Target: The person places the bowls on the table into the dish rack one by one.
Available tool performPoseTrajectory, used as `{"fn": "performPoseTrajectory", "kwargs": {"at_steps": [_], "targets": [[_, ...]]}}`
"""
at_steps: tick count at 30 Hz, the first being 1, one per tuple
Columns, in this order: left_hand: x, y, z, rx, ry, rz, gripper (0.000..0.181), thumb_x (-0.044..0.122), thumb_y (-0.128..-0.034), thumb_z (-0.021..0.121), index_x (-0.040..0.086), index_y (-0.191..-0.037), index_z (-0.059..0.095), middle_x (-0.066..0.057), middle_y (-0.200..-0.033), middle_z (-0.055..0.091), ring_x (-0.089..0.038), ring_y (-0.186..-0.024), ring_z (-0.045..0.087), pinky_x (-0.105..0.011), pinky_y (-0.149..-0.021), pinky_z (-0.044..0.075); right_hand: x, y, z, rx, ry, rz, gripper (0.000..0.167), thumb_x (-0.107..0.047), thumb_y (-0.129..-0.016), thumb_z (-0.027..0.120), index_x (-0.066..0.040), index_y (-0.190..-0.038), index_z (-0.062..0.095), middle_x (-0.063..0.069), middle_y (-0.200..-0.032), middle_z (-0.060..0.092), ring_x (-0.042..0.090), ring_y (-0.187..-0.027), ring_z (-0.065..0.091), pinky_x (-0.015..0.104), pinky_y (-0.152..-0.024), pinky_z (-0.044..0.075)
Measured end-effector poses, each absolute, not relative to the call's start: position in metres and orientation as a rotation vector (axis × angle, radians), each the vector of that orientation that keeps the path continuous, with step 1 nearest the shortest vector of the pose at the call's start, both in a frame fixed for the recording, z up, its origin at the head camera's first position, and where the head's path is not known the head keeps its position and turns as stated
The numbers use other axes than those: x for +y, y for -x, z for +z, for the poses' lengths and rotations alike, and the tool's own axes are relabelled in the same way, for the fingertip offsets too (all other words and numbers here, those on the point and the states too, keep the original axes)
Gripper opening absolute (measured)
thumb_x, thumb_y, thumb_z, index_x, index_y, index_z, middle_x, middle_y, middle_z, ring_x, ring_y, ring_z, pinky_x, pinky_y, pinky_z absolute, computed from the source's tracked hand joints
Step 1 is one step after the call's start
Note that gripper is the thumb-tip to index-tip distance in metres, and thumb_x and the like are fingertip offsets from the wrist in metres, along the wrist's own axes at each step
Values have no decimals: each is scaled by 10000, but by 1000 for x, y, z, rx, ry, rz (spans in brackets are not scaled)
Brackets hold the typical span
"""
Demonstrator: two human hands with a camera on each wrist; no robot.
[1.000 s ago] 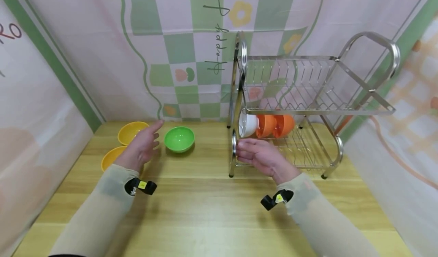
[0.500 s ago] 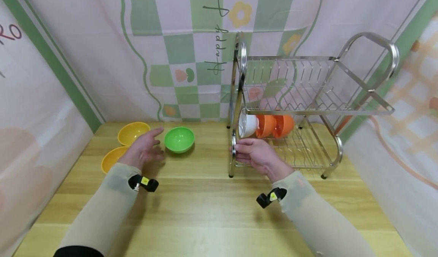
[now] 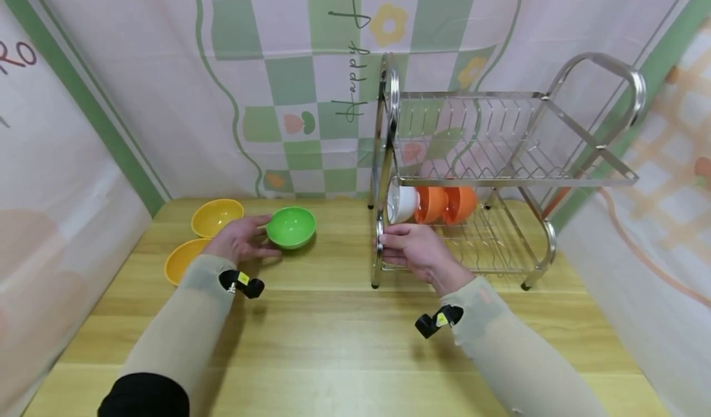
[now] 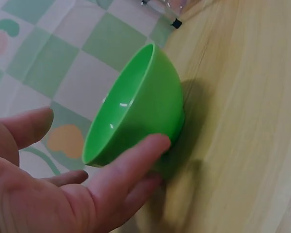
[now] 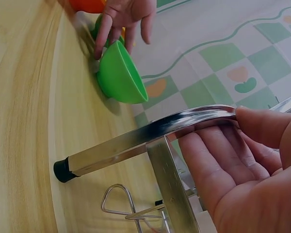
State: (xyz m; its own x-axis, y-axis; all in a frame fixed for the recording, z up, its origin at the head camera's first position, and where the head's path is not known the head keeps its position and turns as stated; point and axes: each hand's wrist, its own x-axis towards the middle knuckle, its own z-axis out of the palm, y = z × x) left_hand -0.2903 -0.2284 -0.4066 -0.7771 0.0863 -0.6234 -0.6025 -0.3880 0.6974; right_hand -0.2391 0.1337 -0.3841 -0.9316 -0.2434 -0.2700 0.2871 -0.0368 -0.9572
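Note:
A small green bowl [image 3: 291, 227] stands upright on the table. My left hand [image 3: 240, 240] is at its left side, fingers and thumb spread; in the left wrist view the fingertips [image 4: 157, 141] lie close to or against the bowl's outer wall, and exact contact is hard to tell. My right hand [image 3: 419, 250] holds the front left upright of a two-tier metal dish rack [image 3: 516, 182]. The right wrist view shows the thumb on one side of the bar [image 5: 184, 121] and fingers curled behind it.
Two yellow bowls, one farther back [image 3: 213, 214] and one nearer [image 3: 182, 260], sit left of my left hand. On the rack's lower tier, a white bowl [image 3: 404, 203] and orange bowls [image 3: 461, 205] stand on edge in a row. A patterned cloth [image 3: 300, 71] hangs behind the wooden table.
My left hand has moved right and slightly down to the green bowl's side. The right hand's fingers have closed on the rack's upright. The bowls have stayed in place.

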Motion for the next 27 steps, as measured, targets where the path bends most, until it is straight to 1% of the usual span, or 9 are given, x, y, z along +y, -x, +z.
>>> {"fn": "performPoseTrajectory", "kwargs": {"at_steps": [2, 5, 8, 10, 11, 14, 16, 21, 27], "targets": [[-227, 293, -410, 1382, 718, 2216, 614, 168, -1047, 523, 157, -1582, 222, -172, -1633, 116, -437, -1429, 221, -638, -1029, 378, 134, 239, -384, 1895, -46, -2026, 329, -25, -972, 634, 105, -1269, 573, 253, -1158, 667, 336, -1002, 679, 408, -842, 583], [-225, 297, -415, 1358, 720, 2228, 633, 122, -1048, 508, 171, -1594, 191, -172, -1626, 131, -398, -1432, 231, -615, -1026, 396, 135, 238, -383, 1904, -52, -2020, 336, -30, -971, 639, 103, -1273, 574, 265, -1180, 655, 299, -967, 691, 403, -836, 585], [-224, 300, -419, 1364, 728, 2223, 656, 91, -1051, 492, 201, -1606, 160, -181, -1611, 157, -367, -1427, 255, -594, -1022, 422, 135, 238, -383, 1900, -45, -2018, 331, -35, -967, 647, 106, -1260, 585, 230, -1119, 687, 311, -969, 690, 407, -836, 585], [-223, 302, -422, 1380, 748, 2222, 645, 65, -1049, 484, 205, -1603, 185, -190, -1591, 197, -359, -1415, 286, -587, -1012, 440, 135, 239, -383, 1896, -40, -2019, 320, -39, -964, 653, 103, -1246, 598, 193, -1070, 707, 331, -986, 685, 410, -837, 585], [-223, 302, -423, 1397, 757, 2220, 634, 50, -1048, 480, 201, -1599, 205, -199, -1579, 218, -361, -1407, 303, -584, -1003, 452, 135, 239, -383, 1894, -37, -2019, 318, -40, -963, 655, 102, -1243, 601, 176, -1052, 712, 339, -994, 682, 411, -837, 585], [-223, 303, -425, 1427, 763, 2213, 609, 18, -1050, 449, 202, -1591, 240, -217, -1555, 240, -369, -1392, 324, -579, -989, 466, 135, 240, -383, 1894, -38, -2019, 319, -41, -962, 658, 102, -1241, 603, 180, -1055, 711, 341, -993, 682, 413, -836, 585], [-223, 302, -425, 1434, 759, 2208, 594, 13, -1054, 429, 202, -1588, 253, -226, -1543, 248, -376, -1384, 336, -576, -981, 473, 135, 240, -384, 1895, -41, -2017, 321, -39, -965, 653, 105, -1246, 597, 210, -1090, 699, 328, -980, 686, 410, -835, 585], [-223, 302, -427, 1403, 771, 2223, 568, 44, -1061, 436, 206, -1582, 280, -219, -1539, 290, -389, -1368, 366, -592, -958, 482, 135, 239, -383, 1901, -47, -2008, 359, -40, -969, 645, 119, -1280, 563, 270, -1177, 654, 298, -955, 692, 398, -829, 588], [-225, 300, -428, 1331, 732, 2263, 539, 25, -1059, 414, 175, -1567, 314, -229, -1552, 294, -421, -1371, 358, -635, -976, 442, 135, 238, -383, 1894, -36, -2015, 331, -33, -968, 644, 116, -1257, 582, 233, -1119, 686, 320, -969, 688, 405, -832, 587]]}}
